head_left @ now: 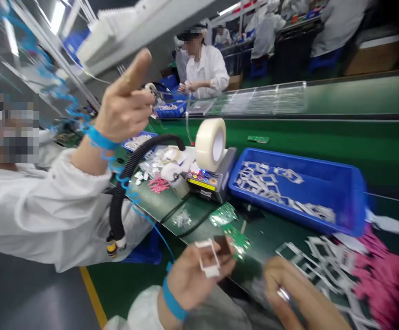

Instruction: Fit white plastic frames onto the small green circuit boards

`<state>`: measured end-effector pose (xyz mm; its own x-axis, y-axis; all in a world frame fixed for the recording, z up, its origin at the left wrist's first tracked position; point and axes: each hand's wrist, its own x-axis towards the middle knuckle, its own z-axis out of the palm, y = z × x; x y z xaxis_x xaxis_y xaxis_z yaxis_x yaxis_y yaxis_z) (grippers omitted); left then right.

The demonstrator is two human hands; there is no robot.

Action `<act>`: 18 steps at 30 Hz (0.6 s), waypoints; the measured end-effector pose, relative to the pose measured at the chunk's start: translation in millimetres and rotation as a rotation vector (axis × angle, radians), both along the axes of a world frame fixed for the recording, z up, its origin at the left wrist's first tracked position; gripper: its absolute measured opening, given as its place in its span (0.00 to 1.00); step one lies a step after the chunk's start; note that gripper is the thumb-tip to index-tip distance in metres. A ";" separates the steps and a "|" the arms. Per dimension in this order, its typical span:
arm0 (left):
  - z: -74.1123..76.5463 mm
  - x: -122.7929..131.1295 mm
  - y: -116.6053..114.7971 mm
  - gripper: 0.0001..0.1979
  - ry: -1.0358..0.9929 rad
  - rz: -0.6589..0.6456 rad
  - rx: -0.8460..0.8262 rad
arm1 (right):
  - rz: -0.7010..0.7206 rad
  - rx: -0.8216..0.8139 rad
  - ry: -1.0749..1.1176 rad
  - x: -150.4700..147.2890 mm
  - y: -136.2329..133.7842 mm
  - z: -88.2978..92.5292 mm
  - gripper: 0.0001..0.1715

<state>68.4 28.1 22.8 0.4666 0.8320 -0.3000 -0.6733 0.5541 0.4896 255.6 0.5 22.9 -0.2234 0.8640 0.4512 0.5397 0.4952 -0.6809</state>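
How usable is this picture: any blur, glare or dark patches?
Head view: the right hand is smeared, its shiny object hard to identify; head view: the tape roll is clearer; head view: a ceiling light glares upper left; head view: the far right edge falls dark.

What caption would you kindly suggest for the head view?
Left hand holds a white rectangular frame; right hand grips a blurred, silvery metallic-looking object.
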 end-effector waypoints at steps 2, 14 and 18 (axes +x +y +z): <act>6.6 -3.9 -0.7 0.16 -0.073 -0.027 -0.049 | -0.042 -0.115 -0.227 0.5 -0.8 -4.1 0.14; 29.1 -7.6 -18.9 0.15 -0.083 -0.153 0.103 | -0.032 -0.071 -0.097 -3.5 9.7 42.3 0.10; 32.6 -8.6 -20.0 0.16 -0.022 -0.192 0.120 | 0.174 -0.049 -0.122 -13.3 9.7 57.4 0.25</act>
